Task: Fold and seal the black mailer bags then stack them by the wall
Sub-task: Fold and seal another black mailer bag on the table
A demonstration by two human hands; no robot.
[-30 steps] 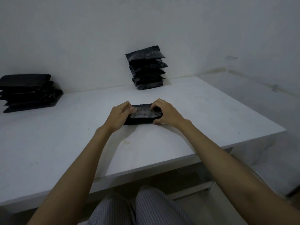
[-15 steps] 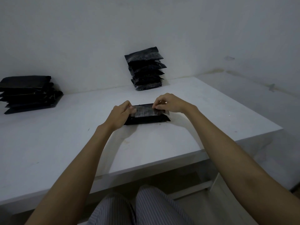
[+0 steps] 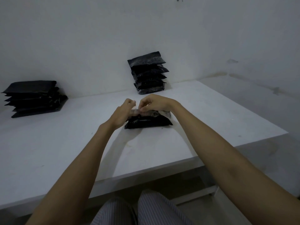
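A folded black mailer bag (image 3: 148, 123) lies on the white table (image 3: 48, 151) in front of me. My left hand (image 3: 124, 113) rests on the bag's left end, fingers lifted at its top edge. My right hand (image 3: 155, 103) hovers over the top of the bag and pinches its glossy flap or strip near the middle. A stack of sealed black bags (image 3: 148, 73) stands against the wall behind. A second, flatter stack of black bags (image 3: 34, 98) lies at the far left by the wall.
The table's right edge (image 3: 259, 117) runs diagonally; beyond it is bare floor and a wall corner. The front edge (image 3: 113, 177) is near my striped trousers (image 3: 139, 210). Bare tabletop lies between the two stacks.
My right hand has moved from the bag's right end to the middle of its top and now pinches the flap. My left hand's fingers have lifted slightly. The camera tilted up.
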